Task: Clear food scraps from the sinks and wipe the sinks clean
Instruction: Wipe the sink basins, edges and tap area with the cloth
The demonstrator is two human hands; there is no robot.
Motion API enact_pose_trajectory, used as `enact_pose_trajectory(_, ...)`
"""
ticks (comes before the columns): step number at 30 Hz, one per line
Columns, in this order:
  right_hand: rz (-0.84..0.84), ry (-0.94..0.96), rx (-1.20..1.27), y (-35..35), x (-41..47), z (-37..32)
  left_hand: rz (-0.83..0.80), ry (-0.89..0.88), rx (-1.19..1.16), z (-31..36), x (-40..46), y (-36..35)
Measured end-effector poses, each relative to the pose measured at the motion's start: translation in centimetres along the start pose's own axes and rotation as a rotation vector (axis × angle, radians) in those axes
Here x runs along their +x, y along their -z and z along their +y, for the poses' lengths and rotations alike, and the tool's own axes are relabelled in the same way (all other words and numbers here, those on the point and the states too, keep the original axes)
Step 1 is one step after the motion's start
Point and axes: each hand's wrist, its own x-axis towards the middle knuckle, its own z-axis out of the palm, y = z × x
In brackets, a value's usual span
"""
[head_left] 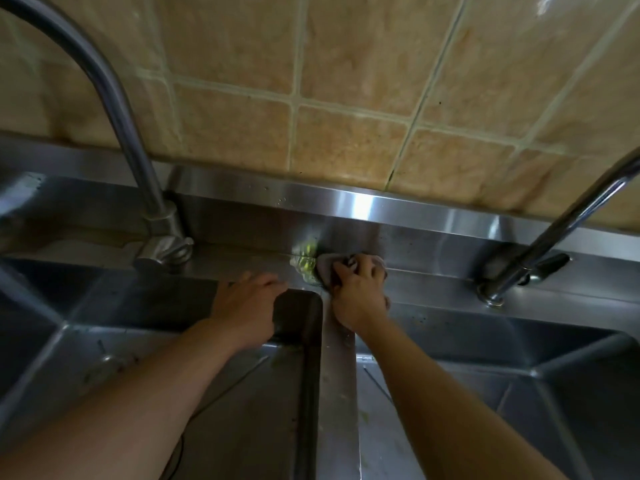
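Note:
Two stainless steel sinks lie below me: the left sink [104, 327] and the right sink [519, 344], split by a steel divider [337, 375]. My right hand [358, 292] grips a grey cloth [325, 266] on the back ledge above the divider. Just left of the cloth lies a small heap of green food scraps [304, 263], touching the cloth's edge. My left hand [247, 299] rests on the back rim of the left sink, fingers laid flat toward the scraps. Small greenish bits [363, 415] cling to the right sink's wall.
A tall curved faucet [114, 109] rises from the ledge behind the left sink. A second faucet [554, 230] slants up at the right. A steel backsplash [381, 202] and tan tiled wall [346, 81] close off the back.

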Motion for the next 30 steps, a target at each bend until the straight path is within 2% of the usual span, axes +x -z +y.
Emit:
enact_pose_trajectory(4,0.011,0.149,0.020,0.4,-0.2,1.4,0.015,-0.005,-0.002,0.0,0.0,-0.1)
enact_pose_trajectory(6,0.063,0.144,-0.035,1.1,-0.3,3.7,0.012,0.003,-0.002,0.0,0.0,-0.1)
enact_pose_trajectory(9,0.147,-0.066,-0.091,2.5,-1.4,8.4,-0.001,0.029,0.000,0.2,-0.2,-0.2)
enact_pose_trajectory(13,0.176,-0.354,-0.122,4.5,-2.3,13.7,-0.006,0.055,-0.006,0.6,-0.3,-0.2)
enact_pose_trajectory(16,0.144,-0.431,-0.082,4.7,-1.3,14.3,0.002,0.059,0.001,1.0,-0.3,-0.3)
enact_pose_trajectory(20,0.058,-0.302,-0.175,3.2,0.1,11.2,-0.018,0.047,-0.014,0.9,-0.3,-0.3)
enact_pose_trajectory(25,0.012,-0.017,-0.167,0.6,0.3,3.5,-0.083,-0.021,-0.031,-0.5,-0.9,0.0)
enact_pose_trajectory(30,-0.009,0.105,0.047,0.5,0.5,-1.4,-0.049,-0.045,-0.119,-3.8,-3.6,1.1)
